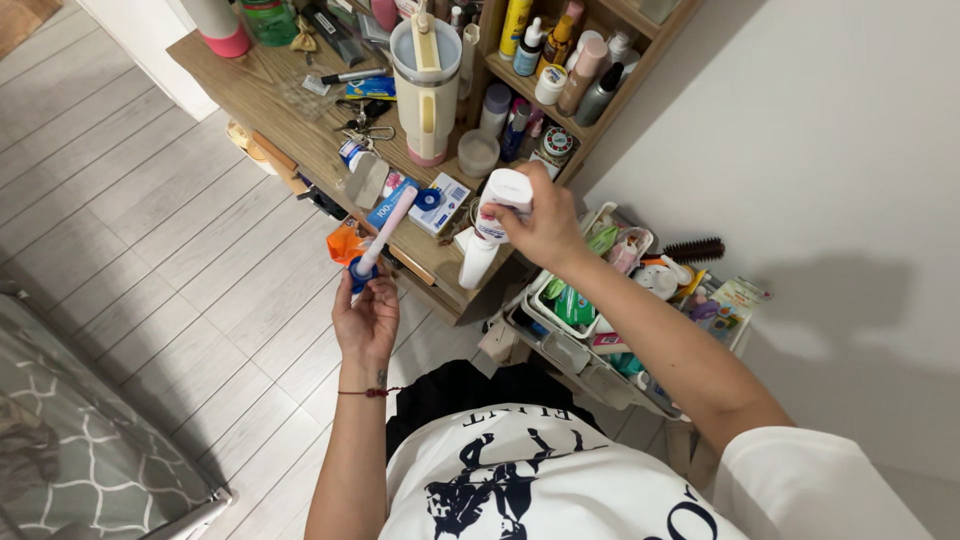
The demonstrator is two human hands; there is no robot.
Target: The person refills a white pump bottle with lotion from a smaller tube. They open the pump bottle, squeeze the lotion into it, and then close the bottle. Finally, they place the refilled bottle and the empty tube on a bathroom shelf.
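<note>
Tumbler point(426, 85): on the worktop point(275, 90), left of the shelf point(585, 75).
Cart point(610, 330): right of the worktop, below the shelf.
Hairbrush point(693, 249): on the cart's far side.

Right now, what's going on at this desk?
A person stands over a cluttered wooden desk. The left hand holds a slim pink tube with a blue cap, cap end down, between the fingertips. The right hand grips a white bottle by its top, held in the air, tilted, above the desk edge. A large cream tumbler stands behind.

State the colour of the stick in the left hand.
Pale pink stick, blue at its base; head view.
</note>
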